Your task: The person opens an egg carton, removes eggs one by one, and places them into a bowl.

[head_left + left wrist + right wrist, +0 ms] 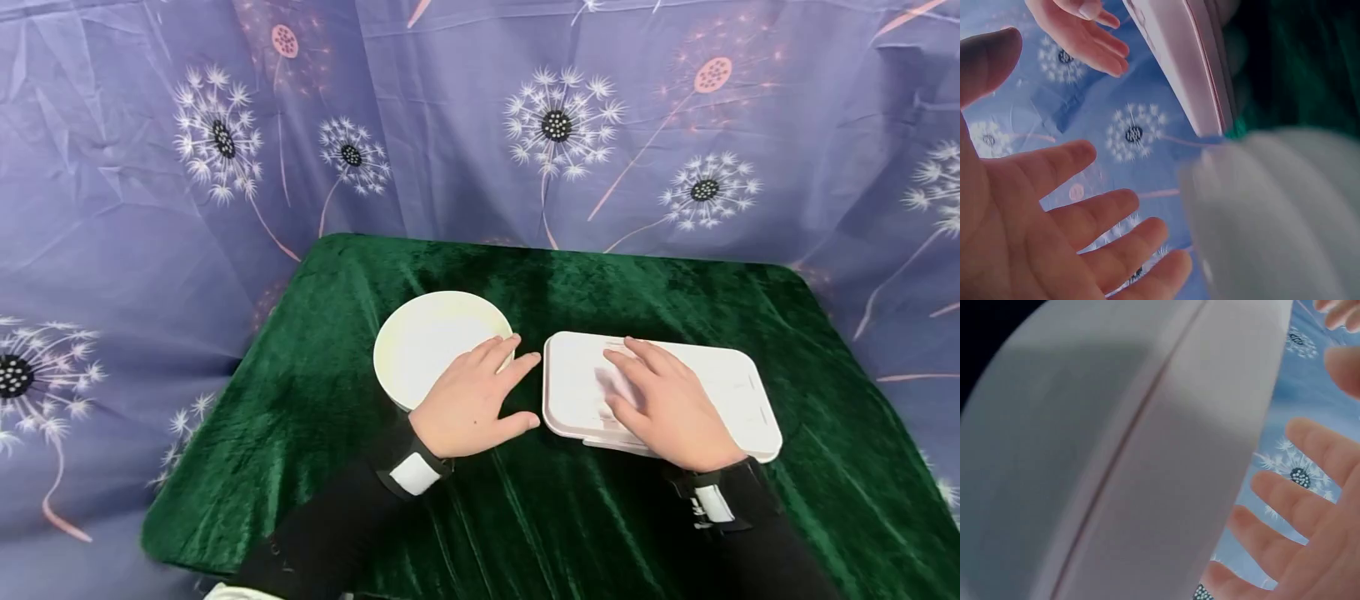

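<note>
A round white bowl stands left of centre on the table, and the left wrist view shows its ridged outer side close up. My left hand is over the bowl's right edge with fingers spread and palm down, holding nothing. To the right lies a pale, long box with rounded corners. A seam runs along the side of the box. Above its top my right hand is spread, fingers apart. The right wrist view shows a gap between the palm and the box.
Dark green velvet cloth covers the table, whose far edge meets a purple-blue curtain printed with dandelions. A narrow strip of cloth separates the bowl and the box. Black sleeves with wrist straps cover both forearms.
</note>
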